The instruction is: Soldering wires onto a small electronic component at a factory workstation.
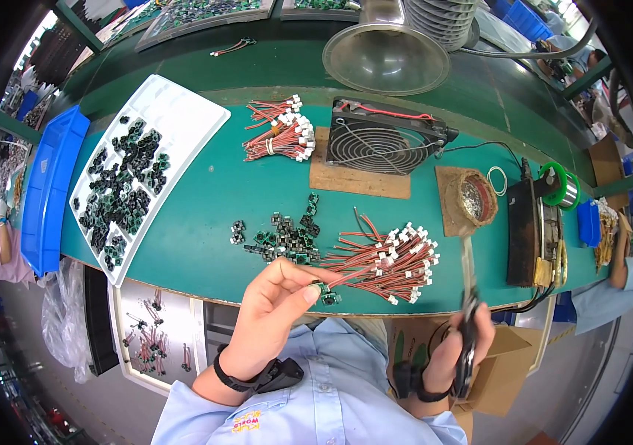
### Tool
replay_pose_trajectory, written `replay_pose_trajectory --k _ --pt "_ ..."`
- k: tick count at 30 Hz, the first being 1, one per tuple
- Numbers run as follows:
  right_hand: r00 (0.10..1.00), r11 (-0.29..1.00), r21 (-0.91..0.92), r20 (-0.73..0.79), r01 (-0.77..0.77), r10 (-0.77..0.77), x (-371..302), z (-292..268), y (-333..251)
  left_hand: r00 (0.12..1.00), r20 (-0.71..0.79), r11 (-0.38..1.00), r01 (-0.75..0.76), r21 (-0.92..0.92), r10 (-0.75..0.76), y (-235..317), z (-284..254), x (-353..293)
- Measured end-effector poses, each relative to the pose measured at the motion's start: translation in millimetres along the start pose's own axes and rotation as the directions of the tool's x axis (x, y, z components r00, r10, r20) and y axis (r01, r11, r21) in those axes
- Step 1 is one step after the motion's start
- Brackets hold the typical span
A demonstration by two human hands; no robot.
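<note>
My left hand (275, 308) pinches a small green circuit board (327, 294) between thumb and fingers, at the front edge of the bench. A red and black wire lead (353, 275) runs up from beside that board toward a pile of similar leads with white connectors (409, 256). In my closed right hand (444, 361) is a soldering iron (469, 326), upright and blurred. Its tip reaches the near edge of a round, crusted pot (473, 199) on a wooden block. Loose small circuit boards (283, 239) lie just beyond my left hand.
A white tray (190, 119) of boards and a blue bin (53, 193) stand at left. Beyond are bundled leads (283, 133), a black fan (383, 137) and a metal extraction hood (387, 63). A solder spool (561, 185) sits right; an open drawer (172, 297) is below.
</note>
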State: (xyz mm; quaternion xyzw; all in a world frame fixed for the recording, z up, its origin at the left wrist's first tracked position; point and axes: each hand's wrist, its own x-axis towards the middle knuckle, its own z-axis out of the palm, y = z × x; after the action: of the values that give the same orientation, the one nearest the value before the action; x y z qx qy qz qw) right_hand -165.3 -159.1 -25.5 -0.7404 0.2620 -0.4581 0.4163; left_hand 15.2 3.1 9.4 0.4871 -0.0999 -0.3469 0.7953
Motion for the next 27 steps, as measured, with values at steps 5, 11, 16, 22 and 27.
replay_pose_trajectory --k 5,11,16,22,27 --pt "0.988 0.974 -0.175 -0.086 -0.142 0.129 30 9 33 0.992 0.035 0.984 0.122 -0.131 -0.118 6 -3 -5" --pt "0.981 0.971 -0.159 -0.11 -0.178 0.162 25 15 27 0.986 0.08 0.973 0.159 -0.17 -0.147 9 -3 -6" --pt "0.939 0.998 -0.052 0.344 0.036 -0.016 10 13 19 0.995 -0.012 0.984 0.092 -0.153 -0.095 7 -10 -4" --pt "0.787 0.898 -0.073 0.516 0.433 -0.338 10 48 11 0.976 -0.218 0.99 -0.055 -0.129 0.026 7 -26 -5" --pt "0.73 0.813 -0.193 0.584 0.549 -0.354 13 68 8 0.969 -0.245 0.99 -0.071 -0.124 0.038 1 -32 -11"
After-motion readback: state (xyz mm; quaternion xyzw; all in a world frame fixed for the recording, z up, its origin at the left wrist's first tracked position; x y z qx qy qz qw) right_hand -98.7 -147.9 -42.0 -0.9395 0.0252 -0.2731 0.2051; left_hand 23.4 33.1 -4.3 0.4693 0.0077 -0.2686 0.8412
